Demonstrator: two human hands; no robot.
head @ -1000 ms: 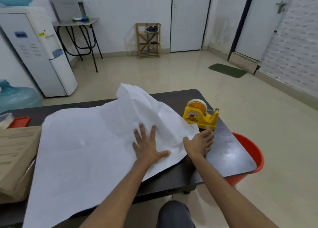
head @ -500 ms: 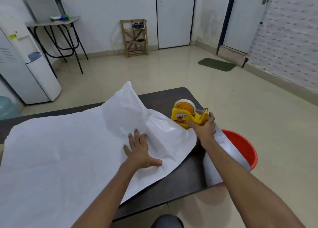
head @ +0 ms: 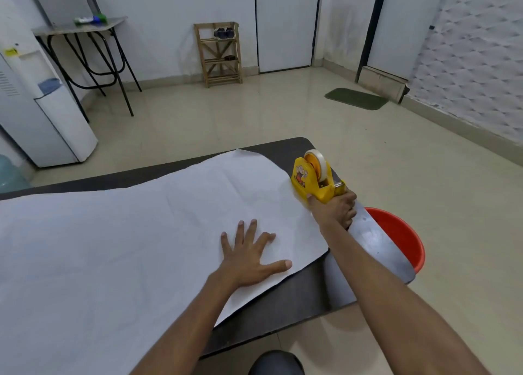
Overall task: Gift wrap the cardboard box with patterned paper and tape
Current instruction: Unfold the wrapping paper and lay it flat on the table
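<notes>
Paper lies white-side up under the flat, spread left hand; right hand grips the cartoon-printed yellow tape dispenser.

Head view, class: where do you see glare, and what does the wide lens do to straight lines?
Head view: glare whitens the table by the right hand, which grips the dispenser; floor tiles shine softly; door frames lean outward and the table's edges bow; paper evenly lit under the left hand.

White paper spread flat; yellow tape dispenser at its corner
</notes>
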